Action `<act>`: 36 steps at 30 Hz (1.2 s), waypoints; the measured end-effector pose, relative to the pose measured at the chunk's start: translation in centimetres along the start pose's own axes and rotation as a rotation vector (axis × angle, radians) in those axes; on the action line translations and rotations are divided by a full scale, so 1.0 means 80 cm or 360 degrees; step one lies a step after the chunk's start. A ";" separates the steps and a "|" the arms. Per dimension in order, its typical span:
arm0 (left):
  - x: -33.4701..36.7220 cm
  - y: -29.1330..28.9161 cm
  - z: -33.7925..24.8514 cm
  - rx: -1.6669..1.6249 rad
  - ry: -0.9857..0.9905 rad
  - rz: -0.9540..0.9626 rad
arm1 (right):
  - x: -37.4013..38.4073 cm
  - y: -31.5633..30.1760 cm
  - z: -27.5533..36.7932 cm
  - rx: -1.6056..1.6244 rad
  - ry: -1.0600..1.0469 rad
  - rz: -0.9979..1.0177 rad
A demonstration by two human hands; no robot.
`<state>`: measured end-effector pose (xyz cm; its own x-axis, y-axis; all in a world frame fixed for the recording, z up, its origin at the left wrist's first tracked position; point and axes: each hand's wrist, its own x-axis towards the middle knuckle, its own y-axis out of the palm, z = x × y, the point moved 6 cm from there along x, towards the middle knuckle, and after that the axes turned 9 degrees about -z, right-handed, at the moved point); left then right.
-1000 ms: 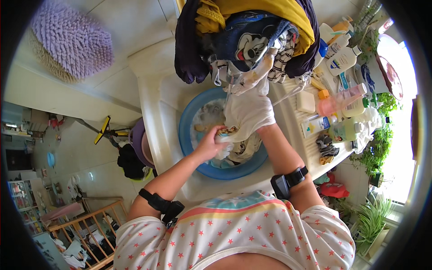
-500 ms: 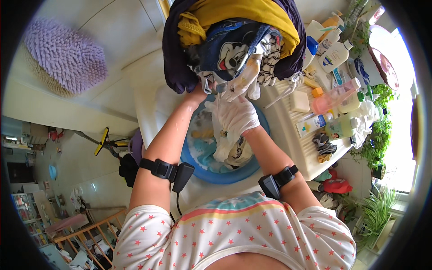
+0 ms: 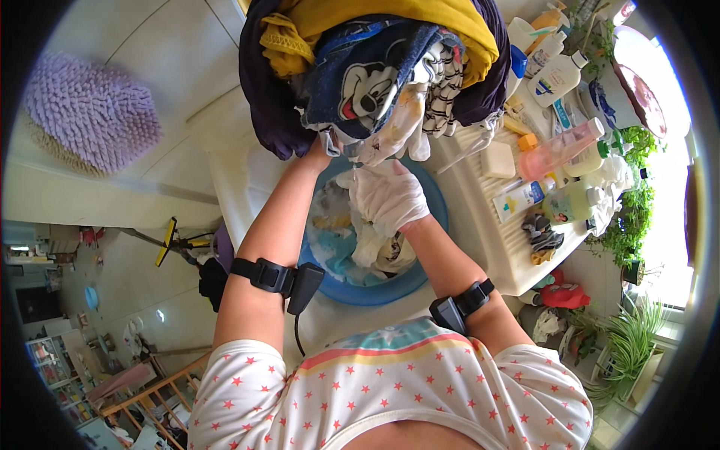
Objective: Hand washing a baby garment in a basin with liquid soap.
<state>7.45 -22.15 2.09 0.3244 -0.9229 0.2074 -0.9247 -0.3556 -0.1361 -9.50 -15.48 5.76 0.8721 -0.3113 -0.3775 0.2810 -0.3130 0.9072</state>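
My left hand reaches in beside the faucet, its fingers hidden under the hanging edge of a pile of clothes. White wet cloth covers my right hand down to the wrist; the fingers look curled in it, over the basin. The blue round basin below holds sudsy water, a light blue cloth and a pale printed garment. Above both hands bulges the pile: a denim piece with a cartoon face, a mustard garment and a dark purple one.
Right of the basin, the ribbed sink ledge carries a soap bar, a pink bottle, a white bottle, a tube and small dark socks. A lilac chenille mop pad lies at the left.
The cloth that hung from my right hand into the basin has drawn up around the hand. My left hand has shifted slightly left. The view has tilted a little.
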 end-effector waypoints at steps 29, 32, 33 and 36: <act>-0.212 0.129 -0.178 -0.0466 -0.0638 0.0842 | -0.184 -0.026 0.015 -0.0273 -0.0836 -0.0197; -0.213 0.143 -0.182 -0.0358 -0.0520 0.0907 | -0.203 -0.036 0.024 -0.0561 -0.1206 -0.0082; -0.214 0.145 -0.182 -0.0321 -0.0495 0.0920 | -0.206 -0.041 0.024 -0.0545 -0.1226 -0.0083; -0.218 0.154 -0.188 -0.0344 -0.0518 0.0982 | -0.213 -0.049 0.024 -0.0320 -0.1173 -0.0013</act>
<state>-12.64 -8.23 11.37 -0.2565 -0.9551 -0.1483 -0.9662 0.2493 0.0658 -26.21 -10.65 8.32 0.3968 -0.8500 -0.3464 0.4153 -0.1703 0.8936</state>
